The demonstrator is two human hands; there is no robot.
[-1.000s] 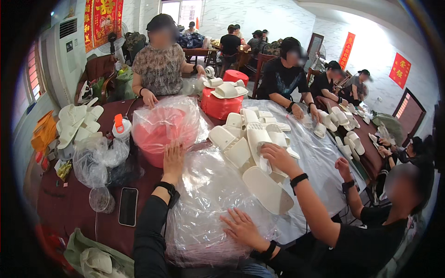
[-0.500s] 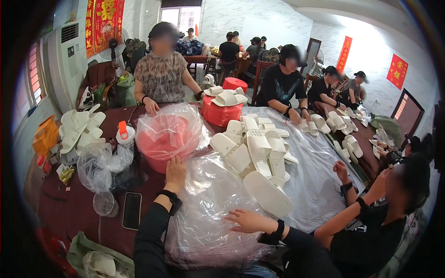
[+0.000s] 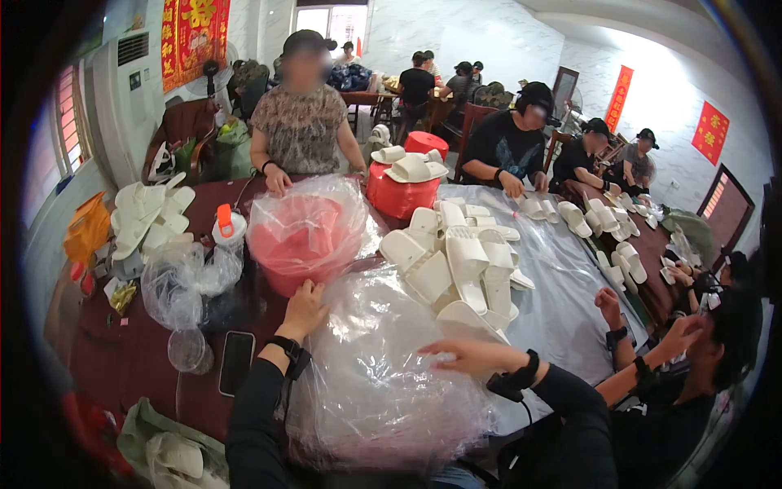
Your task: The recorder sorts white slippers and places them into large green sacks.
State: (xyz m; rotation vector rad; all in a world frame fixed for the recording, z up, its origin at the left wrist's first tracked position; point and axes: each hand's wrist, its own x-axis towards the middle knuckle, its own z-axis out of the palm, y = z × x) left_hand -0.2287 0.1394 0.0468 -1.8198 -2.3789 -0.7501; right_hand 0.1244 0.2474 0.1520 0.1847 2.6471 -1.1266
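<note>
Crowded workroom, dark red table (image 3: 122, 359) under me. Big clear plastic bag (image 3: 375, 383) heaped before me. My left hand (image 3: 303, 308) pinches bag's far edge; right hand (image 3: 460, 354) flat on top, fingers spread. Bag light, limp, slippery, I judge; gather rim. White slippers (image 3: 456, 261) piled beyond.

Large clear crinkled plastic bag (image 3: 371, 383), puffed up and glossy, lying on the near edge of the dark red worktop (image 3: 122, 359) directly in front of the wearer. Top edge bunched up just beside a pile of white foam slippers (image 3: 456, 261). Touched at its upper left corner and along its right side. Empty as far as can be told.
</note>
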